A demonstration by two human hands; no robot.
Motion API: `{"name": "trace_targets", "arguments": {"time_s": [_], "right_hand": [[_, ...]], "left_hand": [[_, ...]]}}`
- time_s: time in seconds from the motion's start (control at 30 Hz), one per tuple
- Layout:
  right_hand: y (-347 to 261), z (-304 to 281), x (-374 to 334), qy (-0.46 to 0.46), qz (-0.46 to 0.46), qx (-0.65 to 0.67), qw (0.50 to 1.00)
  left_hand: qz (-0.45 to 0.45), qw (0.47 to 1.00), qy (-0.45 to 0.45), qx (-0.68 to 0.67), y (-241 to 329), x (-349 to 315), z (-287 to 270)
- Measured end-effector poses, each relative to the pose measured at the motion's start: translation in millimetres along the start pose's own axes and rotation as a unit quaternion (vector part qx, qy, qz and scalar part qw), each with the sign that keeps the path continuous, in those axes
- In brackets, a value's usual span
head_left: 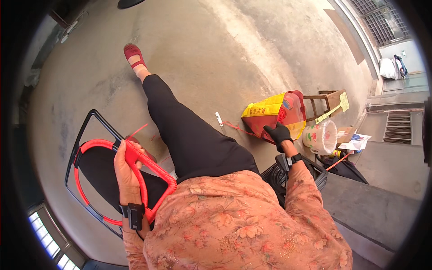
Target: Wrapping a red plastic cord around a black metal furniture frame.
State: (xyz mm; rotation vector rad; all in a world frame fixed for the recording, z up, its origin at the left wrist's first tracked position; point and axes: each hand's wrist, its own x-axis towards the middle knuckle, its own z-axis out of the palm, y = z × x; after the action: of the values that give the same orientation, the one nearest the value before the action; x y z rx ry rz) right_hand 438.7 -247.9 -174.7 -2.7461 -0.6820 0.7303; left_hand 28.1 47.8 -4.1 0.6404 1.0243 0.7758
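Observation:
My left hand (128,170) is closed around one side of a black metal frame (72,150) with rounded corners. Red cord (158,176) is wound tightly along parts of it, and a loose red end sticks out past my fingers. The frame rests against my lap on the left. My right hand (278,135), in a black glove, grips the near edge of a red and yellow bag (265,108). A bundle of red cord (282,114) shows inside the bag's mouth. My right fingertips are partly hidden against the bag.
Beside the bag stand a white flowered bucket (320,137) with a plastic liner and a small wooden stool (320,102) with a yellow fly swatter (333,109) on it. More black frames (318,173) lie by my right hip. A white-handled tool (219,119) is on the concrete floor.

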Motion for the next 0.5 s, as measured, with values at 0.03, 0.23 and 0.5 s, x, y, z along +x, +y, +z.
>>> {"name": "trace_targets", "arguments": {"time_s": [0.03,0.23,0.5], "right_hand": [[10.8,10.8,5.3,-0.002,0.003,0.003,1.000],[-43.6,28.2,8.1,0.063,-0.104,-0.021,0.992],[-107.2,29.4,12.1,0.052,-0.191,-0.085,0.977]], "left_hand": [[-0.001,1.000,0.000,0.004,0.0,0.1,4.7],[-0.005,0.998,0.062,0.026,2.0,-2.8,18.2],[-0.012,0.998,0.056,0.038,-0.6,0.5,14.2]]}}
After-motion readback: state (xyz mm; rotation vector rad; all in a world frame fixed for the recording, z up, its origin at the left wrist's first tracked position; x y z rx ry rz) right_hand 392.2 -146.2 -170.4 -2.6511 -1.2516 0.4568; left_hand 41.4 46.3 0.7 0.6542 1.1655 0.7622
